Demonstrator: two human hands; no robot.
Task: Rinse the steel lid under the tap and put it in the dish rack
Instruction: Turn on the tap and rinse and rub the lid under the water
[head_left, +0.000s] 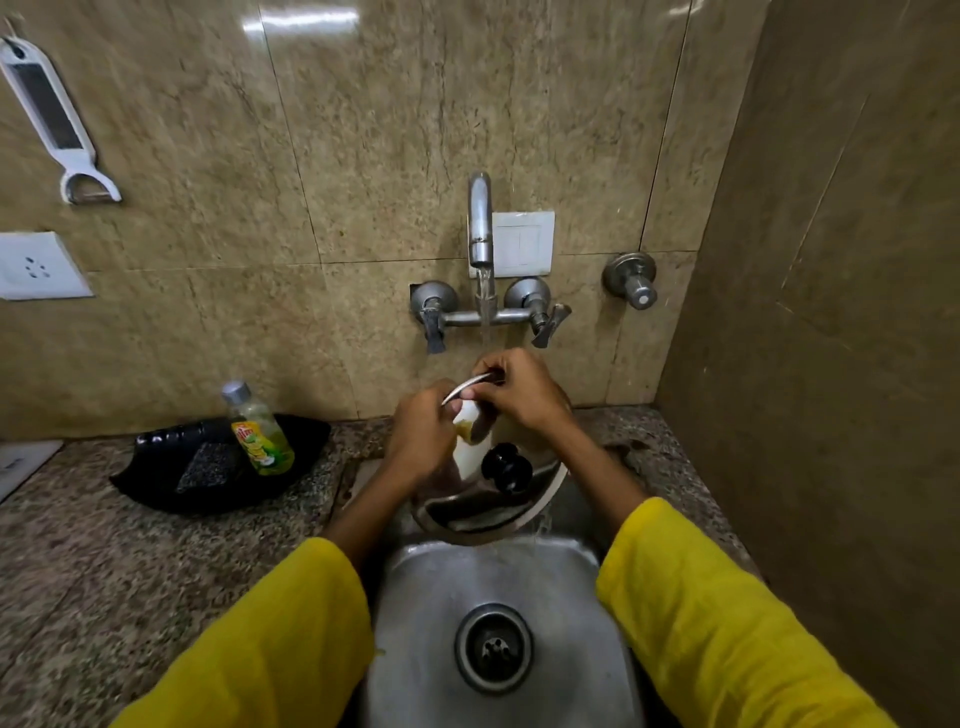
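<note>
Wall: brown marbled tiles are seen behind and to the right of the sink; a white switch plate (522, 243) is mounted behind the spout, a white socket (36, 266) at the far left, and a white grater-peeler (52, 117) is hung at the upper left.
Counter: a speckled granite counter (104, 545) is seen on both sides of the basin.
Sink: a steel sink (498, 587) is set into the counter at its middle, with the round drain (493, 647) near the front.
Sleeves: yellow sleeves (727, 613) are worn on both forearms, which are reached in over the front edge of the sink.
Black tray: a black tray (171, 483) is placed on the counter left of the sink, against the back wall; a green dish-soap bottle (260, 431) is stood upright in it, beside a dark scrub pad (208, 465).
Steel lid: the steel lid (488, 509) with its black knob (506, 467) is held tilted over the back of the sink, under the tap, its lower rim dripping water.
Tap: water is run from the wall-mounted tap (480, 223) straight onto the hands.
Left hand: the left hand (423, 434) is closed on the lid's upper left rim.
Right hand: the right hand (522, 389) is curled over the lid's top edge, fingers pinched on the rim.
</note>
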